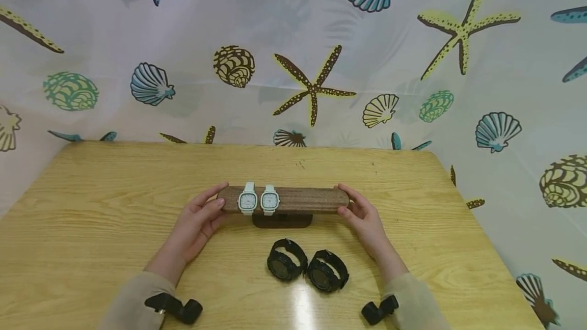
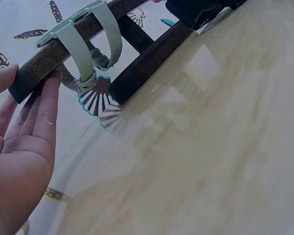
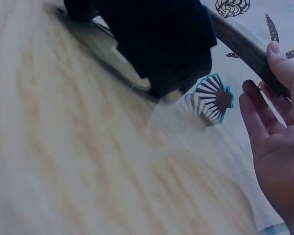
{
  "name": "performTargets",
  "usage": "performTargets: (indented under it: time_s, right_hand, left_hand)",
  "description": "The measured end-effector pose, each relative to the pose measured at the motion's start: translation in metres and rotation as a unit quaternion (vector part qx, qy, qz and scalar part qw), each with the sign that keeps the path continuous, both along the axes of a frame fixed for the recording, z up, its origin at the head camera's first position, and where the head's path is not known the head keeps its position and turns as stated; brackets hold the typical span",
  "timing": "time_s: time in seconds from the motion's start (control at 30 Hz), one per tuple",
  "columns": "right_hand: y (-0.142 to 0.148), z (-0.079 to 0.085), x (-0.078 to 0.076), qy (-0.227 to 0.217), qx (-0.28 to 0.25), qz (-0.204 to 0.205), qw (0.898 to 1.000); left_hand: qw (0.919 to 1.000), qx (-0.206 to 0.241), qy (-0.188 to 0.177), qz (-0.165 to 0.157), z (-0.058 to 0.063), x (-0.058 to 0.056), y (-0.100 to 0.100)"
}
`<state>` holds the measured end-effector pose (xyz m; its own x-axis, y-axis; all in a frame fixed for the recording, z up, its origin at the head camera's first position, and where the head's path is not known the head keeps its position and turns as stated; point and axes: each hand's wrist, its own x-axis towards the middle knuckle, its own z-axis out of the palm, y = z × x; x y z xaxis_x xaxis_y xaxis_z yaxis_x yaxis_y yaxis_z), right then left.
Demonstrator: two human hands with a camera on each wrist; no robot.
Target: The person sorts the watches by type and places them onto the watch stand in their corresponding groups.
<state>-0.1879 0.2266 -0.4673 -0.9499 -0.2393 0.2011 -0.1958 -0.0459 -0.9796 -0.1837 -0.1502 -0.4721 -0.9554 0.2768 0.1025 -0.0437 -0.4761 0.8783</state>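
Note:
A dark wooden watch display stand [image 1: 312,200] has a long rounded bar above a smaller dark base [image 1: 282,222]. My left hand [image 1: 194,225] grips the bar's left end, thumb at the near edge; the left wrist view shows fingers under the wood. At the opposite end, my right hand [image 1: 369,223] holds the bar between thumb and fingers. Two pale mint watches with square faces, one [image 1: 248,201] beside the other [image 1: 270,201], are strapped round the bar's left half. Two black round-faced watches, the left [image 1: 281,268] and the right [image 1: 322,276], lie nearer me.
The stand is on a light wood-grain table [image 1: 114,192]. Behind the table and along its right side hangs a white cloth [image 1: 197,24] printed with shells and starfish. A black camera mount sits on each wrist.

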Motion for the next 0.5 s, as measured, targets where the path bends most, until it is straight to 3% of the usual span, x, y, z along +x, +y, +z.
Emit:
performTargets:
  time_s: [0.2, 0.3, 0.4, 0.5]
  right_hand:
    - [-0.001, 0.002, 0.000, 0.009, 0.022, -0.014, 1.000]
    - [-0.004, 0.013, 0.005, 0.031, 0.040, -0.028, 0.998]
    - [-0.009, 0.035, 0.014, 0.093, 0.078, -0.052, 0.991]
    - [-0.012, 0.051, 0.018, 0.197, 0.139, -0.063, 0.968]
  left_hand:
    - [1.0000, 0.006, 0.003, 0.001, 0.001, 0.000, 0.000]
    - [1.0000, 0.007, 0.001, 0.001, 0.002, 0.000, 0.000]
    - [1.0000, 0.006, -0.003, 0.002, 0.002, 0.000, 0.000]
    - [1.0000, 0.003, -0.004, 0.001, 0.002, 0.000, -0.001]
